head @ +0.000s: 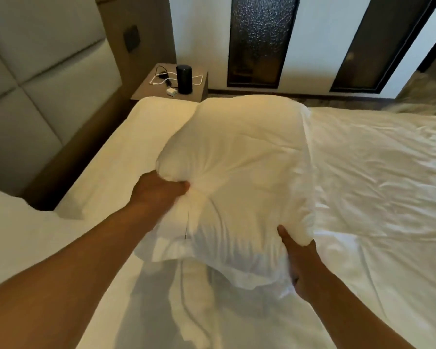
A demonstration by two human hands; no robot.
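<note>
A large white pillow (239,167) is lifted above a bed with a white sheet (378,187). My left hand (159,191) grips the pillow's left near corner, its thumb pressed into the fabric. My right hand (300,263) holds the pillow's right near corner from below, thumb on top and fingers hidden under the cloth. The pillowcase's loose open end hangs down between my arms. The pillow's far end reaches toward the bed's far edge.
A padded headboard (35,79) lines the wall at left. Beyond the bed stands a small bedside table (146,90) carrying a black cylinder (184,79), cables and a white charger (172,93). Another white pillow (7,217) lies at near left. Dark glass panels stand behind.
</note>
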